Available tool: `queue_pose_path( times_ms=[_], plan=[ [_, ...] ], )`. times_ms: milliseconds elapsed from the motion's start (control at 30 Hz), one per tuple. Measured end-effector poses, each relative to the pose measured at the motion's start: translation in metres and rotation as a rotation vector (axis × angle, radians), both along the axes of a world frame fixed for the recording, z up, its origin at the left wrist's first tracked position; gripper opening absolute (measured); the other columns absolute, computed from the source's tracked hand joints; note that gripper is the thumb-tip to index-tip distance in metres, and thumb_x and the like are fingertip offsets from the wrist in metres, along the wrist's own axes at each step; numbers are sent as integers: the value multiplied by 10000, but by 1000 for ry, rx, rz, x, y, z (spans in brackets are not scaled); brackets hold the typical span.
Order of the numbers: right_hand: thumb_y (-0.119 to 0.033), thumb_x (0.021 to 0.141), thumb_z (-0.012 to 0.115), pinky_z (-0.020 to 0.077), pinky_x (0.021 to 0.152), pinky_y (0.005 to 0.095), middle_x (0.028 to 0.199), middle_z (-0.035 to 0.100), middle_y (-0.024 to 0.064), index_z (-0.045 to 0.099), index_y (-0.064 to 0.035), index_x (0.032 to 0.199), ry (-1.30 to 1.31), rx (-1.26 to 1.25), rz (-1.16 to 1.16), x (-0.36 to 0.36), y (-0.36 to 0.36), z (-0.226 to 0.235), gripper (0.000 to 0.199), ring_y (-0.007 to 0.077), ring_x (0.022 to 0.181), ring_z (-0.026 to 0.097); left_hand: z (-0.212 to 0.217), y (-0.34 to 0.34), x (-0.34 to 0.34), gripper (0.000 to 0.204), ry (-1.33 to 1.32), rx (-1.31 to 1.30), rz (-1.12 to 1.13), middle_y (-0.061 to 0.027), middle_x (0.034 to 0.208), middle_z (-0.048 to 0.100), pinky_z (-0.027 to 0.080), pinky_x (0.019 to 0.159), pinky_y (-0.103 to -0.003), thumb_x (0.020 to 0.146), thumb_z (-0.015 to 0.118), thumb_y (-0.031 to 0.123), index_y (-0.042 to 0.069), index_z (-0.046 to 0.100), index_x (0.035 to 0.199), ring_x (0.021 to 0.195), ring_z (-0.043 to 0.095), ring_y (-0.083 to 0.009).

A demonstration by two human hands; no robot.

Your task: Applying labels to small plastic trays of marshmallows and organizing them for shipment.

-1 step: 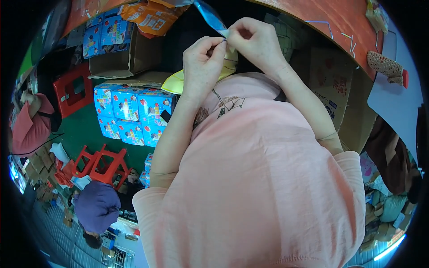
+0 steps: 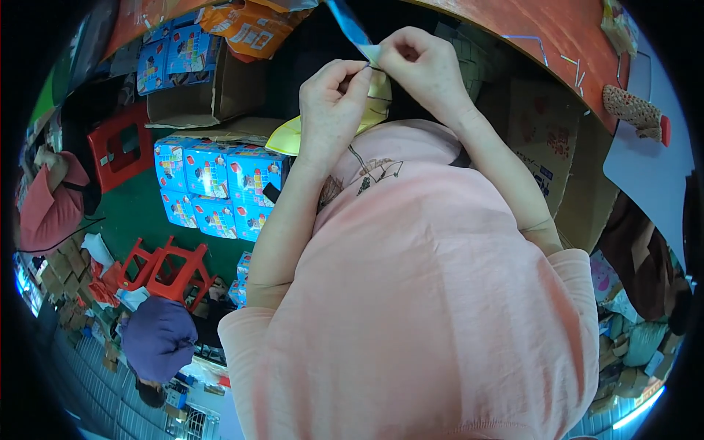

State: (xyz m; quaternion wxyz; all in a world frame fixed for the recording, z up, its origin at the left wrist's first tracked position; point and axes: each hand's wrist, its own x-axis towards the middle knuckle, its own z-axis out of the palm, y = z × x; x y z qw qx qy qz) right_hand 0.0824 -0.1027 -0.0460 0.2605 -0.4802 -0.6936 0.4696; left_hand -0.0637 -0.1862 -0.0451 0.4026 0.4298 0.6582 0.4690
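Note:
Both of my hands meet at the top middle, fingertips close together. My right hand [image 2: 425,73] is closed in a pinch at the pale lower end of a shiny blue strip [image 2: 350,28], which rises toward the upper edge. My left hand [image 2: 331,106] pinches thumb against forefinger. A tiny dark bit shows at its fingertips, too small to name. Yellow material [image 2: 286,137] with dark lines lies behind and below my hands, over my lap, partly hidden by the left wrist.
An orange-red table [image 2: 506,18] curves along the top, with thin sticks and a beaded, red-ended object [image 2: 634,110] at right. Blue printed boxes [image 2: 213,172] stack at left, by an open carton [image 2: 183,110]. Red stools [image 2: 176,271] and two people are further left.
The blue strip has shifted slightly to the right, and its pale end shows a little more. My hands stay almost where they were.

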Motion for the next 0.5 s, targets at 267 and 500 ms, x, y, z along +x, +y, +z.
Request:
queue_pose_path(
  times_ms=[267, 500],
  plan=[
    [-139, 961, 536, 523, 961, 483, 1099, 629, 189, 592, 56, 1092, 708, -702, -419, 37, 19, -50, 241, 328, 1091, 622, -4, -32, -42, 168, -172, 11, 409, -5, 829, 667, 474, 635, -192, 955, 648, 114, -36, 669, 1028, 723, 583, -27],
    [-49, 966, 517, 468, 1072, 480, 1234, 558, 193, 502, 63, 1195, 711, -823, -765, 74, 23, -84, 255, 313, 1188, 559, -32, -131, -123, 239, -396, 27, 969, -114, 1012, 691, 546, 770, -298, 939, 640, 121, -44, 626, 1113, 885, 669, -170]
  ],
)
